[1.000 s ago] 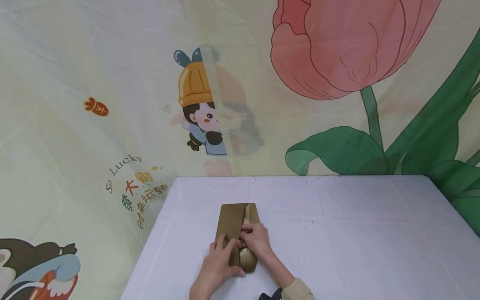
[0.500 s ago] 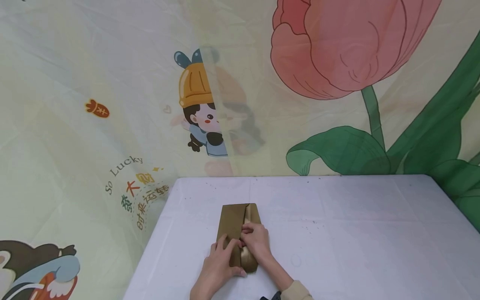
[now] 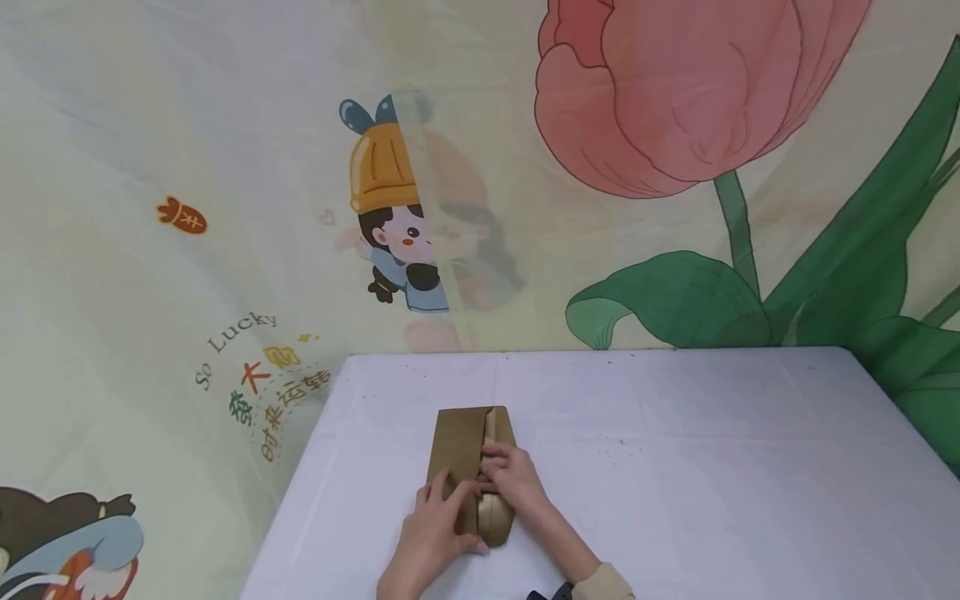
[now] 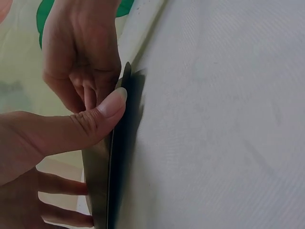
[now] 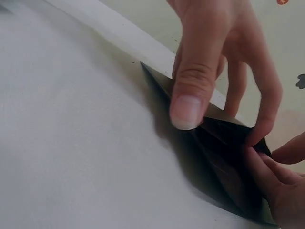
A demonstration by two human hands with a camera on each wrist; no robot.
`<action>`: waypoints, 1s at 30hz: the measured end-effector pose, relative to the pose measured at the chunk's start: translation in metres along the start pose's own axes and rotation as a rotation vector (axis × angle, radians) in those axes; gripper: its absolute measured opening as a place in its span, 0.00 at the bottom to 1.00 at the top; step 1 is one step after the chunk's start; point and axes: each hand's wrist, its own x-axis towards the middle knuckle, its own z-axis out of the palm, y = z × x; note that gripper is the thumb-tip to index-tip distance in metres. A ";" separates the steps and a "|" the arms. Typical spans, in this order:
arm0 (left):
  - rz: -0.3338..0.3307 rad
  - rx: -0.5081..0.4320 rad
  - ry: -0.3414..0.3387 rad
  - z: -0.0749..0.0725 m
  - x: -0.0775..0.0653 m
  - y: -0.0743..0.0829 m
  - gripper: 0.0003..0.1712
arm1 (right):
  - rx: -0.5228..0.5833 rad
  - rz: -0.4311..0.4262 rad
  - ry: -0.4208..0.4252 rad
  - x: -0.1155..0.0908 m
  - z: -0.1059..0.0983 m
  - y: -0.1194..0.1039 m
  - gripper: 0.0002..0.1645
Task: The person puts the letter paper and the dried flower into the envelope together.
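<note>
A brown envelope (image 3: 459,442) lies lengthwise on the white-covered table, its tapered flap (image 3: 495,521) along the right side. My left hand (image 3: 435,533) grips its lower left part, thumb at the near edge and fingers bent over the top. At the mouth, my right hand (image 3: 513,479) pinches the edge with curled fingers, close by the left index fingertip. The right wrist view shows the mouth (image 5: 228,162) gaping and dark inside. In the left wrist view the left thumb (image 4: 112,107) presses along the envelope's thin edge. The right fingertips are partly hidden.
The white tablecloth (image 3: 675,467) spreads around the envelope, with small dark specks on it. Behind stands a printed cloth backdrop (image 3: 510,75) with a large pink tulip. A black device (image 3: 557,592) shows beside the right sleeve (image 3: 602,583).
The head view has shifted slightly. Both hands stay at the same places on the envelope, with only slight movement of the right fingers at the mouth.
</note>
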 end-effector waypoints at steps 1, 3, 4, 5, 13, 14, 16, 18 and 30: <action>-0.006 0.002 -0.003 0.000 0.000 0.000 0.43 | 0.020 0.013 -0.015 -0.001 0.000 -0.002 0.24; -0.014 0.010 -0.004 0.001 -0.001 -0.001 0.44 | 0.056 0.036 -0.045 -0.003 -0.001 -0.004 0.26; -0.017 0.013 -0.003 0.001 -0.002 -0.001 0.44 | 0.068 0.044 -0.060 -0.004 -0.001 -0.005 0.27; -0.020 0.016 -0.001 0.001 -0.002 -0.001 0.45 | 0.080 0.046 -0.075 -0.005 -0.002 -0.006 0.28; -0.046 0.004 0.013 0.003 -0.003 0.001 0.55 | -0.129 -0.115 -0.046 -0.009 -0.011 -0.005 0.23; -0.047 0.006 0.017 0.003 -0.003 0.001 0.56 | -0.187 -0.159 -0.023 -0.009 -0.011 -0.004 0.20; -0.052 0.004 0.024 0.004 -0.004 0.002 0.57 | -0.336 -0.264 0.026 -0.008 -0.013 -0.002 0.17; -0.053 0.011 0.031 0.006 -0.004 0.002 0.54 | -0.476 -0.360 0.038 -0.008 -0.013 -0.001 0.16; 0.022 0.127 0.154 0.015 -0.003 0.006 0.24 | -0.911 -0.498 -0.238 -0.012 -0.021 0.007 0.19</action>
